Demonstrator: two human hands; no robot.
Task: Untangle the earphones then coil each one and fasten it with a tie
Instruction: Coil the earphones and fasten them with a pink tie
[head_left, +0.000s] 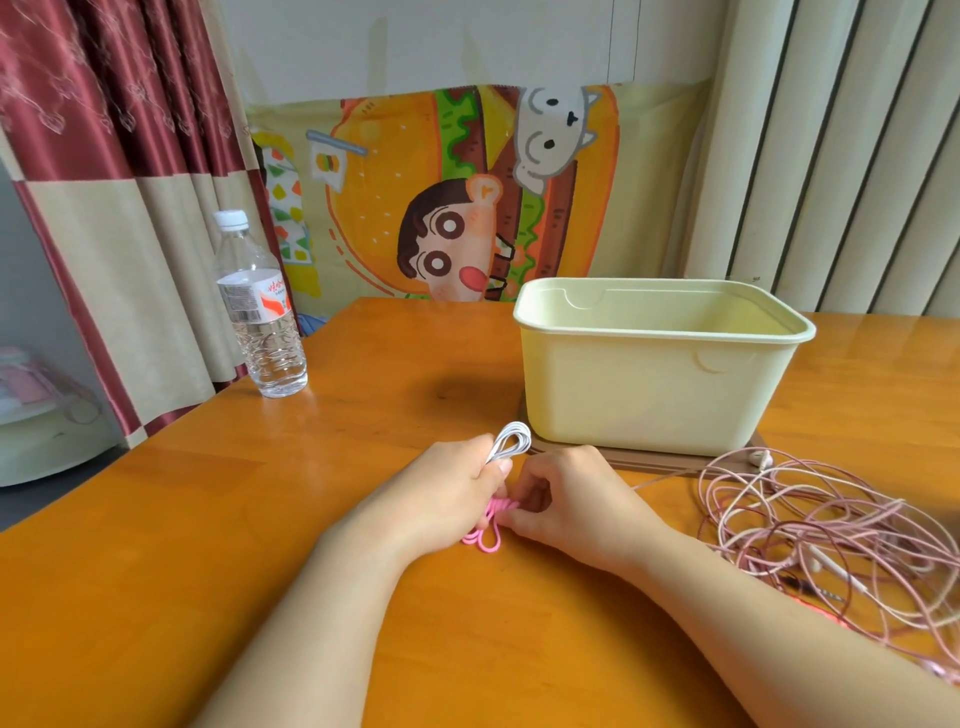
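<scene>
My left hand (457, 480) grips a coiled white earphone cord (511, 441), whose loops stick out above the fist. My right hand (561, 493) pinches a pink tie (491, 525) that is wound round the lower part of the coil; several pink loops lie on the table below the two hands. A tangled heap of pink and white earphone cords (810, 535) lies on the table to the right, with an earbud (761, 458) at its top edge.
A pale yellow plastic tub (660, 384) stands on a brown board (649, 460) behind the hands. A clear water bottle (260, 306) stands at the table's back left. The orange wooden table (260, 519) ends at the left near a red curtain.
</scene>
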